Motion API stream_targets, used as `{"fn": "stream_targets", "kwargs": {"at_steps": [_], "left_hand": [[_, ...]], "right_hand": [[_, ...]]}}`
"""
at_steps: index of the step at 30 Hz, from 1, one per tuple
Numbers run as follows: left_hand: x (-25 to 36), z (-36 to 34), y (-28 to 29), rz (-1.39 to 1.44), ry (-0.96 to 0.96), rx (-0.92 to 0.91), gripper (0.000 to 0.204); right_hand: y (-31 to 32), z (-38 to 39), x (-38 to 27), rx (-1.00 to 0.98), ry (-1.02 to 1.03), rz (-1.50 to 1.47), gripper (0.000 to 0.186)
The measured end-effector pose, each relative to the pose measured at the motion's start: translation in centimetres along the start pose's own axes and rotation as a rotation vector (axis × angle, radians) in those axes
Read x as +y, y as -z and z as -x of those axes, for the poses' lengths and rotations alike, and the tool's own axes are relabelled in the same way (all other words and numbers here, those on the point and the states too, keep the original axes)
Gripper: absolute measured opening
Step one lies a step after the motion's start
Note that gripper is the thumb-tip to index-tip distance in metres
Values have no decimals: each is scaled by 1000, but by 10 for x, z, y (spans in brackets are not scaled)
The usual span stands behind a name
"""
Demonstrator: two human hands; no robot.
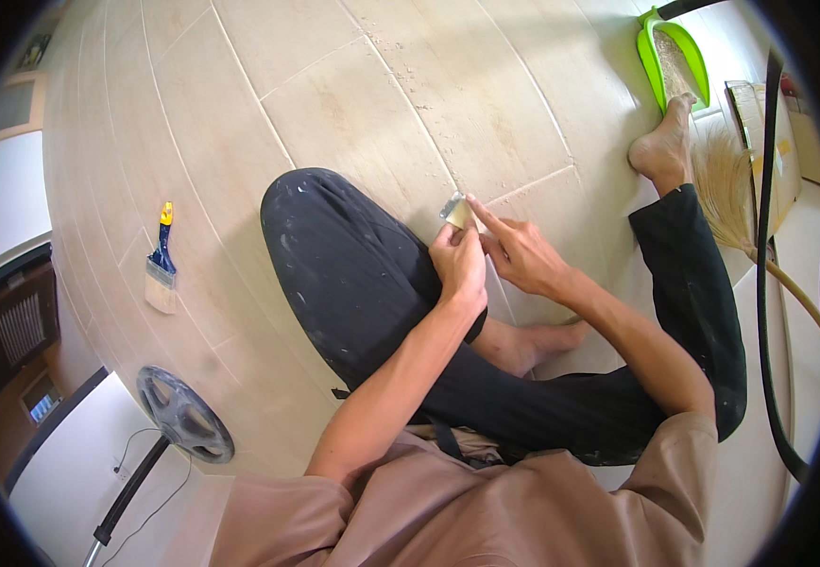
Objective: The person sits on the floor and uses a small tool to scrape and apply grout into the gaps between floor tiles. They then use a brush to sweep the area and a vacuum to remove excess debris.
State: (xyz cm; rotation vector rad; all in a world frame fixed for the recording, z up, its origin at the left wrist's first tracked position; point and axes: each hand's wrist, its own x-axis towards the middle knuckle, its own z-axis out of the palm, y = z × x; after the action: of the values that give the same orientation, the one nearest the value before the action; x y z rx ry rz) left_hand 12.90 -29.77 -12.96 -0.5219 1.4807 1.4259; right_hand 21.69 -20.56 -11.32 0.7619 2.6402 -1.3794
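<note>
Over the tiled floor, in front of my bent knee, my left hand [461, 263] is closed on a small scraper [457, 210] with a pale body and a greyish, dirty-looking edge turned up and away from me. My right hand [527, 257] comes in from the right, its index finger stretched out to the scraper's side near that edge. The other right fingers are curled loosely beside my left hand and seem to hold nothing. Part of the scraper's body is hidden in my left fingers.
A wide paintbrush [162, 260] lies on the floor at left. Below it is a grey wheel-shaped base [185, 414] with a pole. At the upper right, a green dustpan [654, 71] holds debris beside my bare foot and a straw broom [724, 189]. Crumbs [408, 80] lie along a tile joint.
</note>
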Motion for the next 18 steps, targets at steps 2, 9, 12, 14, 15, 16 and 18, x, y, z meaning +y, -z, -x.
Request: {"fn": "stream_targets", "kwargs": {"at_steps": [2, 9, 12, 14, 15, 16, 18], "left_hand": [[-5, -4, 5, -39, -3, -20, 22], [-16, -7, 12, -190, -19, -38, 21], [-22, -11, 16, -193, -32, -41, 23], [-21, -8, 14, -218, -43, -33, 25], [-19, -4, 12, -239, -50, -28, 27], [-17, -1, 11, -260, -57, -22, 28], [-11, 6, 10, -353, -80, 4, 31]], "right_hand": [[-13, 10, 6, 56, -21, -30, 60], [-37, 23, 26, 141, -41, -34, 54], [-33, 22, 24, 92, -57, -3, 53], [-33, 21, 25, 68, -58, 25, 53], [-35, 22, 24, 69, -69, 22, 54], [-37, 22, 23, 70, -79, 19, 54], [-41, 24, 22, 65, -98, 18, 57]]}}
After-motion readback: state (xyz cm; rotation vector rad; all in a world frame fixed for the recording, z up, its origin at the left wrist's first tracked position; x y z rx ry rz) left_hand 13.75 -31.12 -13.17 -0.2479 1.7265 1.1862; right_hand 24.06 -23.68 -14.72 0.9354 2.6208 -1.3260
